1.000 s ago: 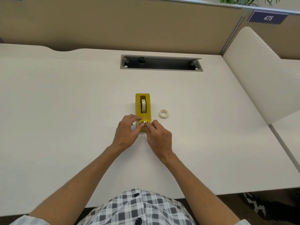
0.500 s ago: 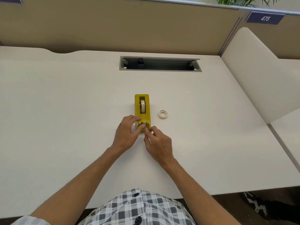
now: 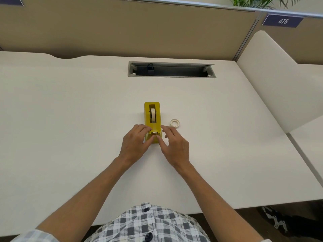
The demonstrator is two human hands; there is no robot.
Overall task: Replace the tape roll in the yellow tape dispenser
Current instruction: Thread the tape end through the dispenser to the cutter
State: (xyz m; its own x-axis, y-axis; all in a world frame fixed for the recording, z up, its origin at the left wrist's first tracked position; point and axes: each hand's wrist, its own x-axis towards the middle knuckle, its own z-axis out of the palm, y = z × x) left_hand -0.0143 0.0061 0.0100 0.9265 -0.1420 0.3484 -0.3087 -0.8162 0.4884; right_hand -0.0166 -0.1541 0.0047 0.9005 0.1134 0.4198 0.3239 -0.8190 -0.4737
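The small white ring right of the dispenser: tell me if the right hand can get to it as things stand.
Probably yes. The right hand is open beside the yellow dispenser, holding nothing, and the ring lies flat on bare desk just beyond its fingertips, with nothing between them.

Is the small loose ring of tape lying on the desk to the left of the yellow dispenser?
No, the loose tape ring lies flat on the desk to the right of the dispenser, apart from it.
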